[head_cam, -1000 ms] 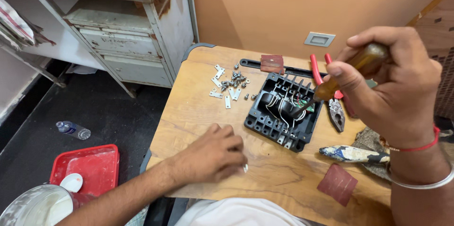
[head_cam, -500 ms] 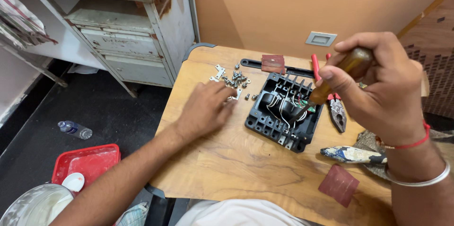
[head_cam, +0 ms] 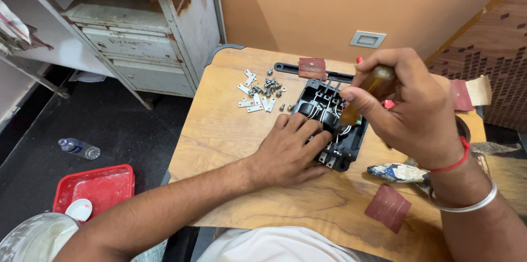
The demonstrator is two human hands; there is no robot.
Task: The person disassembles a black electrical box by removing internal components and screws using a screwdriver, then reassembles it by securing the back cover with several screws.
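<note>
A black electrical switch box (head_cam: 351, 144) with wires inside lies on a wooden table (head_cam: 225, 130). My left hand (head_cam: 288, 149) rests on the box's near left side, fingers spread over it and holding it down. My right hand (head_cam: 409, 105) grips the amber handle of a screwdriver (head_cam: 365, 93), whose tip points down into the box. A pile of small screws and metal plates (head_cam: 262, 92) lies just left of the box.
Red-handled pliers (head_cam: 388, 104) lie partly hidden behind my right hand. Red-brown sandpaper pieces (head_cam: 388, 208) and a paint-stained tool (head_cam: 398, 172) sit at the right. On the floor to the left are a red tray (head_cam: 99, 188) and a plastic bottle (head_cam: 79, 148). An old cabinet (head_cam: 137, 37) stands at the back left.
My left hand moved from the table's front edge up to the screw pile, then onto the black box. My right hand with the screwdriver shifted slightly left over the box.
</note>
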